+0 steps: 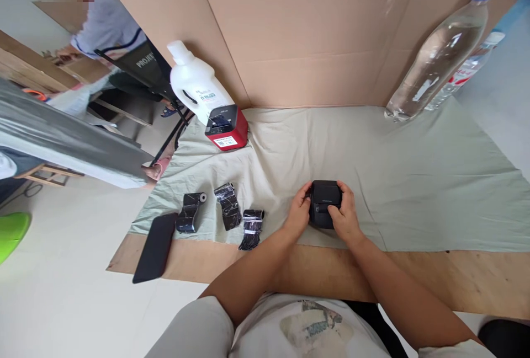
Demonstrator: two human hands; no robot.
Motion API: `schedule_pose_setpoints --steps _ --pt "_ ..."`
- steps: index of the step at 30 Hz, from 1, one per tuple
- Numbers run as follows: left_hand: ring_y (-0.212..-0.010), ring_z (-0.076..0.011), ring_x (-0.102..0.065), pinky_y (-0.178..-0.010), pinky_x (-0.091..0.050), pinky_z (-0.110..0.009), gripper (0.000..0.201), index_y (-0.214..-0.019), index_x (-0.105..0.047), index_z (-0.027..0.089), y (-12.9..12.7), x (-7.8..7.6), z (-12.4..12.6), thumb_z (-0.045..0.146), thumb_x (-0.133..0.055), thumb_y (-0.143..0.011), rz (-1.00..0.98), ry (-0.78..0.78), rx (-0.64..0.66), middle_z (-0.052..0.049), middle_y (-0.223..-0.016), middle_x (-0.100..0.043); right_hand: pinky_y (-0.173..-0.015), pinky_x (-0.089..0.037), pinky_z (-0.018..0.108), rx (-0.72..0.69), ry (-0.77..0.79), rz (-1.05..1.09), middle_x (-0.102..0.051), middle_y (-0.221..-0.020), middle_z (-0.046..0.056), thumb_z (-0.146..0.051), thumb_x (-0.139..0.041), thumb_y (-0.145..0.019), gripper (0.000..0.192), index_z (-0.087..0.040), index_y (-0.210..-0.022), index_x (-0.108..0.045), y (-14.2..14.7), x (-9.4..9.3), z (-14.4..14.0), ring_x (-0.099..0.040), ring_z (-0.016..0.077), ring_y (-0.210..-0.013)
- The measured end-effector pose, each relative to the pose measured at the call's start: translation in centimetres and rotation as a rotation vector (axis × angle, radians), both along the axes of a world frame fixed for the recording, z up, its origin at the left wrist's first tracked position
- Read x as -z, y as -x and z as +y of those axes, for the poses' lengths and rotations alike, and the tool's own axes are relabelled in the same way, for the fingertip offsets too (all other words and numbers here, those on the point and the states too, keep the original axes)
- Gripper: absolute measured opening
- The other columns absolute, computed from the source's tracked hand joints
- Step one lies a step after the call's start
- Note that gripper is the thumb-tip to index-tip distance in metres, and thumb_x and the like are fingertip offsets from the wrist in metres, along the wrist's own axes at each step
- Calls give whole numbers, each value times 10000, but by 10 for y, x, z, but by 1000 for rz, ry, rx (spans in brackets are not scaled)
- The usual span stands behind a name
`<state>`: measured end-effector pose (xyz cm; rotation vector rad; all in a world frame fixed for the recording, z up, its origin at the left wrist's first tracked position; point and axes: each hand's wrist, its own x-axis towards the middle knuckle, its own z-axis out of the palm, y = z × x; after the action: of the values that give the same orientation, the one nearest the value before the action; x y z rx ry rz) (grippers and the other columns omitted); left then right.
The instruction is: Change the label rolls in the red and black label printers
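A small black label printer (326,191), box-shaped with rounded corners and a slot across its front, rests near the front of the cloth. My left hand (298,210) grips its left side. On the right side my right hand (346,214) is closed around it, thumb on the front near the slot. Left of my hands lie three short dark, shiny rolled strips: one with a white core (190,212), one partly unrolled (228,206) and one with a pale band (251,229). A flat black phone-like slab (155,247) lies at the table's left front corner.
Behind stands a cardboard panel (306,32). A white jug (201,82) and a red-and-black boxy device (232,129) are at the back left. A large clear bottle (443,54) and a smaller bottle (476,65) stand back right. Another person (107,24) sits beyond the panel, left.
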<state>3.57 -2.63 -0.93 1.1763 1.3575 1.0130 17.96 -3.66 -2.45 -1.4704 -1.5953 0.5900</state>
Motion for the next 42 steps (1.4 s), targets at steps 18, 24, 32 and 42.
schedule_pose_setpoints --steps 18,24,32,42 --pt "-696 -86 -568 -612 -480 -216 613 -1233 -568 227 30 -29 51 42 -586 -648 96 288 305 -76 -1307 -569 -1180 -233 580 -37 45 -15 -304 -1523 162 -194 -413 -791 739 -149 -1492 -184 0 -1 0 -283 300 -1423" --pt "-640 -58 -514 -550 -423 -189 629 -1238 -502 211 26 -31 51 25 -552 -640 114 268 353 -90 -1328 -523 -1180 -240 564 5 135 154 -332 -1516 150 -217 -458 -755 756 -157 -1474 -234 0 0 1 -311 294 -1410" --pt "-608 -41 -491 -595 -447 -236 637 -1274 -491 198 34 -21 48 112 -634 -659 -40 258 368 -129 -1369 -474 -1125 -379 458 32 320 597 -498 -1407 105 -308 -540 -766 627 -242 -1373 -397 -11 -1 18 -476 244 -1315" --pt "-1025 -207 -577 -902 -469 -344 619 -1257 -550 245 29 -14 46 86 -600 -660 180 127 341 -56 -1222 -605 -1134 -363 473 -161 378 435 -477 -1452 78 -262 -631 -693 728 -269 -1391 -425 -33 2 27 -463 270 -1337"
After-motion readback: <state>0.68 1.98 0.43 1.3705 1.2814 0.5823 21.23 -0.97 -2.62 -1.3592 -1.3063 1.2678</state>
